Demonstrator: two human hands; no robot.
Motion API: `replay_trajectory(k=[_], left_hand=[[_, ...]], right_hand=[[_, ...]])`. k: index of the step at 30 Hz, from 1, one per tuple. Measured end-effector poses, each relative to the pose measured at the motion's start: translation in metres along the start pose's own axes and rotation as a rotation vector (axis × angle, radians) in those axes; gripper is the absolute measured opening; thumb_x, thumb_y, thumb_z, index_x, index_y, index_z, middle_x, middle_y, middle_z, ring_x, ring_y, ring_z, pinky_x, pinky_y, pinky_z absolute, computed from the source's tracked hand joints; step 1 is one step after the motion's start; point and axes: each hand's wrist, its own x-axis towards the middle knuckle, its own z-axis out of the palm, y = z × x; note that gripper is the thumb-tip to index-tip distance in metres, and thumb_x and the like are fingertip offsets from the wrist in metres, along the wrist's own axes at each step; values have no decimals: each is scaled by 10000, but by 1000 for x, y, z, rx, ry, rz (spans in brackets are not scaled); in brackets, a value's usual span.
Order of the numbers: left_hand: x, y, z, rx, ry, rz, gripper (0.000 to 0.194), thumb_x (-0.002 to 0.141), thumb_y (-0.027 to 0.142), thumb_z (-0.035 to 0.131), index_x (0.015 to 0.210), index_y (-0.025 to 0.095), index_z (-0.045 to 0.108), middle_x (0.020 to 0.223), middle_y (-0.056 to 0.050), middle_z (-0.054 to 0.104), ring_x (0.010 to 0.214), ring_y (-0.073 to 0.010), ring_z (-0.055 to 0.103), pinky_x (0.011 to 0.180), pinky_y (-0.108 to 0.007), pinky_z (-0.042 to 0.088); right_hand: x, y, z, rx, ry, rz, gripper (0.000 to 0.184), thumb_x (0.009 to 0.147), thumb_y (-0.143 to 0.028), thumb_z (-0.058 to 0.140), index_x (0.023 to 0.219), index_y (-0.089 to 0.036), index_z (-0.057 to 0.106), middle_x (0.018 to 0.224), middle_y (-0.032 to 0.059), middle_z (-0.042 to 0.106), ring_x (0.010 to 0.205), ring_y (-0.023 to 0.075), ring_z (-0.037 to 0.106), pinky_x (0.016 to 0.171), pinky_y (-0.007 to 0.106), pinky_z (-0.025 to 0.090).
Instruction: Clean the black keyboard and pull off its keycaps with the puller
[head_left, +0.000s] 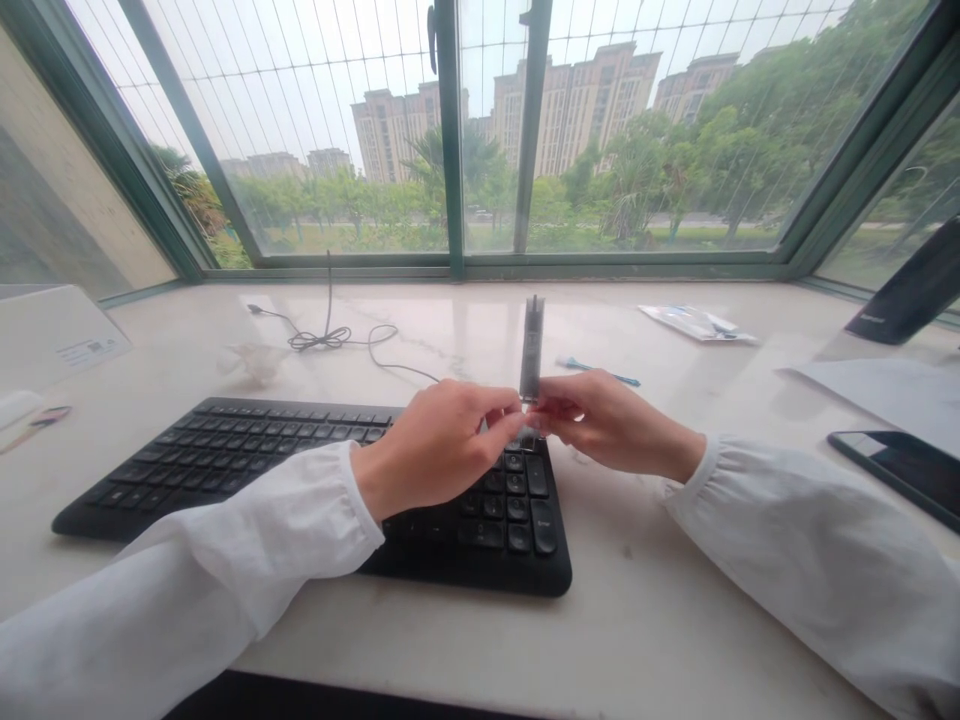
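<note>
Two hands meet just above the right end of a black keyboard (225, 480): the left hand (433, 450) reaches in from a white left sleeve (187, 570), and the right hand (609, 425) from a white right sleeve (802, 540). Between their fingertips, a small transparent plastic case (532, 348) stands upright, with a grey strip visible inside. The right hand is pinching its lower end between pressed-together fingers. The left hand's fingers are curled and touch the same end, but the overlap hides whether they grip it or only steady it. The pinch appears to keep the case upright and clear of the keys.

Behind the keyboard, a coiled black cable (322, 340) and crumpled clear wrap (259, 362) lie on the pale veined surface (637, 600). Beyond the keyboard's right end are a small blue-handled tool (600, 373) and a printed packet (697, 322). Farther right lies a black phone (900, 470), near the surface's right side. The surface's near edge runs just in front of the keyboard, and its far edge meets a green-framed window (450, 140). Open surface to the right of the keyboard and behind it leaves the hands room to move.
</note>
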Motion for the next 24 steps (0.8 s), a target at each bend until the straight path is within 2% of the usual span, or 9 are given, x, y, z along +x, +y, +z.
replay_trajectory(k=[7, 12, 14, 18, 21, 24], left_hand=[[-6, 6, -4, 89, 60, -18, 289, 860, 322, 511, 608, 182, 485, 550, 40, 475, 558, -105, 409, 585, -269, 275], [-6, 10, -7, 77, 66, -62, 357, 869, 367, 500, 566, 178, 482, 522, 37, 460, 537, -107, 385, 566, -274, 262], [-4, 8, -10, 16, 46, -107, 430, 908, 451, 459, 585, 180, 546, 547, 25, 510, 555, -119, 425, 570, -276, 274], [4, -4, -14, -241, -1, -208, 547, 929, 588, 386, 727, 173, 681, 683, -16, 640, 616, -145, 516, 612, -278, 340], [10, -15, -13, -388, -66, -291, 565, 877, 648, 456, 769, 155, 708, 746, -41, 677, 607, -144, 512, 627, -282, 371], [14, -19, -11, -470, -93, -388, 579, 816, 697, 523, 785, 151, 714, 789, -47, 692, 559, -120, 462, 569, -272, 346]], right_hand=[[-1, -6, 2, -139, 14, -135, 156, 906, -183, 562, 749, -180, 559, 633, -37, 538, 582, 86, 457, 578, 202, 348], [-2, -11, 2, -184, 15, -150, 201, 905, -164, 553, 706, -177, 530, 628, -29, 551, 578, 88, 466, 574, 206, 340], [-2, -11, 2, -198, 5, -162, 208, 907, -149, 537, 701, -173, 534, 646, -14, 581, 598, 96, 495, 585, 213, 347], [-2, -10, 2, -185, -42, -210, 175, 927, -135, 500, 781, -167, 590, 733, 15, 649, 658, 112, 551, 638, 228, 379], [-1, -8, 1, -186, -45, -235, 183, 934, -139, 491, 779, -170, 585, 712, 16, 636, 641, 114, 539, 628, 233, 373], [-1, -8, 1, -184, -49, -236, 196, 944, -157, 480, 777, -175, 581, 713, 25, 635, 639, 122, 533, 623, 241, 374]])
